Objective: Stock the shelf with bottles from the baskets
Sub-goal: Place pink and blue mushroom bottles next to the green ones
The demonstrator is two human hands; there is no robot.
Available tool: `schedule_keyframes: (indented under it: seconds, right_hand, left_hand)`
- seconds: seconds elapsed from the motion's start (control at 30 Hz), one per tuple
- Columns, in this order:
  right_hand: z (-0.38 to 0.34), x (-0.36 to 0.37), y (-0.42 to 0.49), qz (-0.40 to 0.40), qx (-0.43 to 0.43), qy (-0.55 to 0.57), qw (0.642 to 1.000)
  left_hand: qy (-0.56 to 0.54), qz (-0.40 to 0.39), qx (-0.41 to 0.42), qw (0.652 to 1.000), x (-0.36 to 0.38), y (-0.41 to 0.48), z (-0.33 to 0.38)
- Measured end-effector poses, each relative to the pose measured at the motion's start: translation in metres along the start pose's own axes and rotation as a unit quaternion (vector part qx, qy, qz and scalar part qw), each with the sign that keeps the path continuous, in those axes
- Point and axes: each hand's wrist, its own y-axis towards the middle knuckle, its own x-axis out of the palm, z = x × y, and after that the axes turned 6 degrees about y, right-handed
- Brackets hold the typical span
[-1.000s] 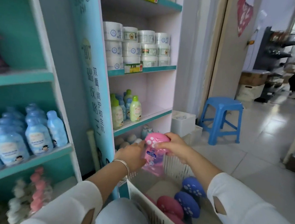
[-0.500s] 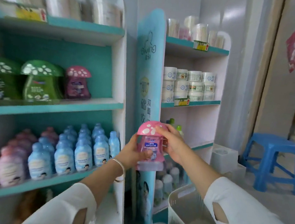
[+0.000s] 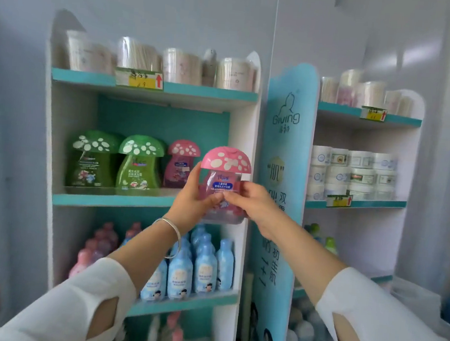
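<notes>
While both arms reach forward and up, left hand [image 3: 192, 200] and right hand [image 3: 253, 204] hold pink mushroom-cap bottle [image 3: 224, 181] between them, fingers of each clasped round its lower body. Bottle upright, raised in front of middle shelf [image 3: 112, 200], at its right end. Silver bangle [image 3: 170, 237] on left wrist; white sleeves. On shelf: two green mushroom-cap bottles [image 3: 116, 160], one pink shelved bottle [image 3: 182, 166]. Below: blue bottles [image 3: 202, 266]. Right: second shelving unit with white jars [image 3: 354, 173]. Pale wall behind.
</notes>
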Motion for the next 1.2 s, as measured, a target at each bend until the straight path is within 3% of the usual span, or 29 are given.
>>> schedule_keyframes:
  seconds: [0.17,0.37,0.73,0.97,1.2]
  right_hand:
    - [-0.023,0.025,0.063,0.009,-0.028,-0.038,0.999]
    - [-0.008,0.045,0.127,0.01,-0.005,-0.093,0.996]
    - [0.038,0.058,0.184,-0.054,0.065,-0.051,0.995]
    - [0.037,0.045,0.184,-0.084,0.104,-0.218,0.967]
    - [0.04,0.063,0.191,-0.051,0.104,-0.24,0.964]
  left_hand:
    - [0.187,0.078,-0.006,0.979,-0.026,0.047,-0.002]
    - [0.313,0.036,-0.075,0.946,-0.044,0.09,-0.031]
    - [0.352,-0.015,-0.179,0.919,-0.046,0.131,-0.067]
    - [0.346,0.008,-0.175,0.922,-0.041,0.131,-0.078]
    - [0.362,0.029,-0.18,0.914,-0.042,0.13,-0.078]
